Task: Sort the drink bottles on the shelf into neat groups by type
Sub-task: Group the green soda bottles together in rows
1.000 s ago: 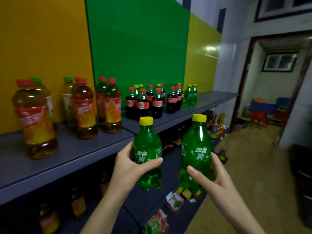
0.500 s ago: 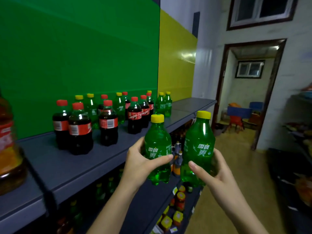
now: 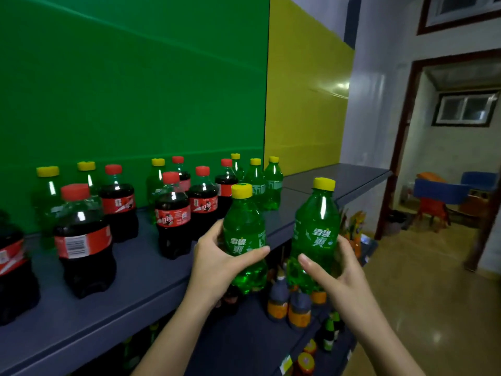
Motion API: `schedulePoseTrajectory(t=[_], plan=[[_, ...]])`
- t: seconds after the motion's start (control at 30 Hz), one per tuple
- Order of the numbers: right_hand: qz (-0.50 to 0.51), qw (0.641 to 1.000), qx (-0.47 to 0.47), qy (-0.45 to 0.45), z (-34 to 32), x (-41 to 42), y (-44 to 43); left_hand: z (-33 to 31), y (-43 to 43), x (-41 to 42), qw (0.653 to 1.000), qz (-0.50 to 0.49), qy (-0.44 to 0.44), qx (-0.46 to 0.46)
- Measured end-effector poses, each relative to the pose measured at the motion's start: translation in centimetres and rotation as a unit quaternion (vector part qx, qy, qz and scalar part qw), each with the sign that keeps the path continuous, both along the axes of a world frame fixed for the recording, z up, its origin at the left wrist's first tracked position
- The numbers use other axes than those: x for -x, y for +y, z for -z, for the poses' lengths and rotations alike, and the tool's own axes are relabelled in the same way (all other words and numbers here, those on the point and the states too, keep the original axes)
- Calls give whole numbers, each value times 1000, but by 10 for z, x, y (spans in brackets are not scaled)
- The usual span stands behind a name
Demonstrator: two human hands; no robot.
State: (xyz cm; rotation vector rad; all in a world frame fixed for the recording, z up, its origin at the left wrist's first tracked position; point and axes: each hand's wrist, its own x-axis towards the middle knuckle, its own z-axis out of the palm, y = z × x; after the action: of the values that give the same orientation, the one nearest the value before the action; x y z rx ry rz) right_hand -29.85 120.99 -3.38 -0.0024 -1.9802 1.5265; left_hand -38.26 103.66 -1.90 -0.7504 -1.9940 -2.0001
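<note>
My left hand grips a green soda bottle with a yellow cap, held upright just off the front edge of the grey shelf. My right hand grips a second green bottle further right, over the aisle. On the shelf stand several dark cola bottles with red caps mixed with several green yellow-capped bottles, which cluster at the far right of the group before the green wall panel.
The shelf stretches on bare to the right past the bottles. Lower shelves hold orange-labelled bottles and small items. A doorway opens at the right onto a room with blue and red chairs.
My view has shifted right along the shelf: the tea bottles have left view and the cola group looms closer. Both hands still carry the green bottles, now nearer the shelf's right part.
</note>
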Motion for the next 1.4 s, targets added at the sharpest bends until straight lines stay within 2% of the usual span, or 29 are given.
schedulePoseTrajectory(t=[0.3, 0.47, 0.6, 0.8, 0.93, 1.17, 1.3, 1.4], plan=[[-152, 988, -27, -19, -5, 125, 95, 3, 72, 72, 980, -197, -1, -14], [-195, 978, -63, -28, -6, 180, 105, 5, 86, 93, 959, -282, 3, 2], [-231, 969, -78, -36, 1, 216, 94, 4, 85, 109, 937, -346, 0, 53], [-229, 969, -85, -44, 13, 247, 82, 9, 87, 127, 914, -385, 12, 126], [-173, 975, -137, -32, 11, 256, 79, 14, 88, 136, 905, -399, 17, 147], [-120, 979, -164, -18, 10, 258, 74, 9, 88, 139, 907, -386, 30, 165], [-61, 984, -151, 78, -9, 242, 81, 3, 76, 116, 903, -397, 60, 154], [-112, 973, -128, 159, -47, 231, 81, -11, 63, 102, 863, -459, 145, 150]])
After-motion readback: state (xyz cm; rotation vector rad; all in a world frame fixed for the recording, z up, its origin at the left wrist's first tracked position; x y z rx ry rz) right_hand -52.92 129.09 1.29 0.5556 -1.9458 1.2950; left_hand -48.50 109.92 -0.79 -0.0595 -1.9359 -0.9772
